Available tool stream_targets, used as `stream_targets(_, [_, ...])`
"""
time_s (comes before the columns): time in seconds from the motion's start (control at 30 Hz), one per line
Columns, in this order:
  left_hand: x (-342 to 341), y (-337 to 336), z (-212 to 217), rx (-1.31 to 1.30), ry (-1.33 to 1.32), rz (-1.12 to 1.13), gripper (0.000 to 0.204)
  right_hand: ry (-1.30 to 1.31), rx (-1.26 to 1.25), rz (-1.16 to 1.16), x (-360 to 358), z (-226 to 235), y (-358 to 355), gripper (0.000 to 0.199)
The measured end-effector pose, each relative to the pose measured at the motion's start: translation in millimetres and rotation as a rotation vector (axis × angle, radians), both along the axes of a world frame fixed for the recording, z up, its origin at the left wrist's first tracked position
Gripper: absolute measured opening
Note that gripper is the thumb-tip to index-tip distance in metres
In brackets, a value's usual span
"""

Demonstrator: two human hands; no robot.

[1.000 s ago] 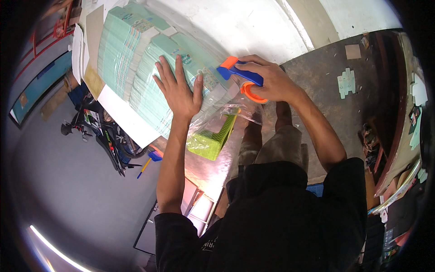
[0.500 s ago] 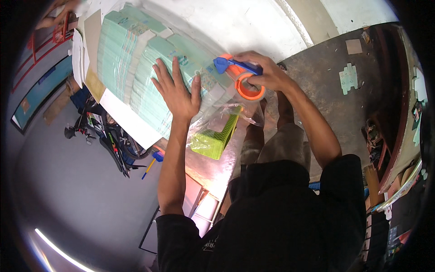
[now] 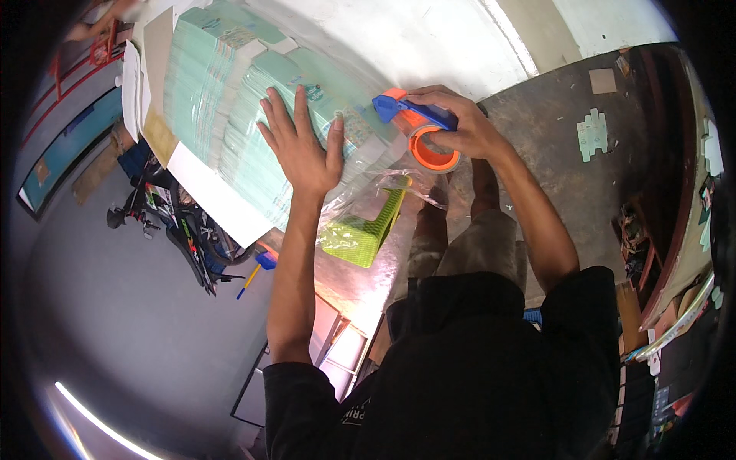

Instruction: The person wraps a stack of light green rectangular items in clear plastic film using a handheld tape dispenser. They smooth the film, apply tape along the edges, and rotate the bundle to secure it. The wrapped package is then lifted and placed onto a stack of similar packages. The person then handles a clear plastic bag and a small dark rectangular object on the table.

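Note:
My left hand (image 3: 307, 157) lies with fingers stretched out on a plastic-wrapped bundle of pale green printed card sheets (image 3: 264, 88). In my right hand (image 3: 468, 126) is a blue and orange tape dispenser (image 3: 418, 115), its orange ring (image 3: 435, 157) facing me. The dispenser sits at the right end of the bundle, close to the wrap; whether tape joins them I cannot tell. Loose clear plastic (image 3: 368, 192) hangs from the bundle's near right end, partly over a yellow-green perforated plastic piece (image 3: 360, 238).
White board (image 3: 218, 192) sticks out under the bundle on the near left. Beyond it stand a bicycle (image 3: 188, 222) and a yellow-handled tool (image 3: 251, 280). A flat green card cutout (image 3: 593, 134) and a brown square (image 3: 602, 80) lie on the floor. At top left shows another person's arm (image 3: 96, 23).
My right hand has moved slightly to the right with the tape dispenser. My left hand stays spread on the bundle, with only a slight shift.

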State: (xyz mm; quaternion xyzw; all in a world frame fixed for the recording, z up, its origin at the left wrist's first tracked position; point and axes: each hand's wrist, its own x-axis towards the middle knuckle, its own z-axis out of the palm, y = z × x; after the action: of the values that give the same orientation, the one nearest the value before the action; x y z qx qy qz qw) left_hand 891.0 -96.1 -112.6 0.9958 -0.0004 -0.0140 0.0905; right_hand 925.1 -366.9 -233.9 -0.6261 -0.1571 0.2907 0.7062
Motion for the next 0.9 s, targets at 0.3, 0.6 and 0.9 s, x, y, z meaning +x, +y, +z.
stream_targets(0.3, [2,1,-2,0.044,-0.027,-0.021,0.068,0.144,0.007,-0.011,-54,4,-27,0.069])
stream_targets(0.6, [-37,9,2,-0.028,-0.311,-0.319,0.062,0.203,-0.064,-0.026,-80,12,-28,0.077])
stream_targets(0.9, [-126,-11,-26,0.976,0.346,-1.192,0.063,0.174,-0.151,-0.092,-89,23,-19,0.081])
